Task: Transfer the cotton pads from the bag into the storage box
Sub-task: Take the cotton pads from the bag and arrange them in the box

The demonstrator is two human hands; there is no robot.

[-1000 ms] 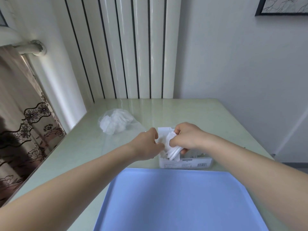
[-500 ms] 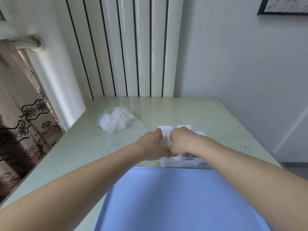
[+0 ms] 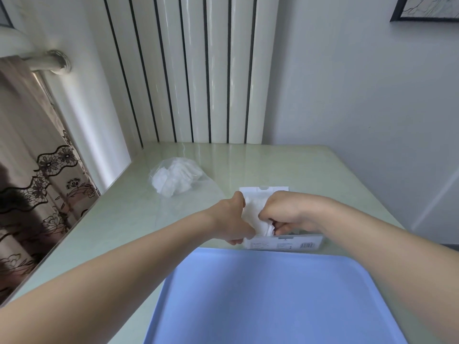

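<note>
White cotton pads (image 3: pixel 258 214) sit bunched between my two hands at the middle of the frame, right over the storage box (image 3: pixel 285 243). My left hand (image 3: pixel 233 219) has its fingers curled against the left side of the wad, thumb up top, its grip clamped on the pads. My right hand (image 3: pixel 288 213) is knuckles-up, fingers folded under and pinching the right side of the same wad. The box is a clear one with a printed label on its near wall and a white lid (image 3: pixel 264 191) standing open behind my hands. The bag (image 3: pixel 177 180), clear plastic with more white pads inside, lies up and to the left on the pale green table (image 3: pixel 323 175), well apart from the box. A blue tray (image 3: pixel 273 299) fills the lower centre of the frame, its far edge just beside the box.
</note>
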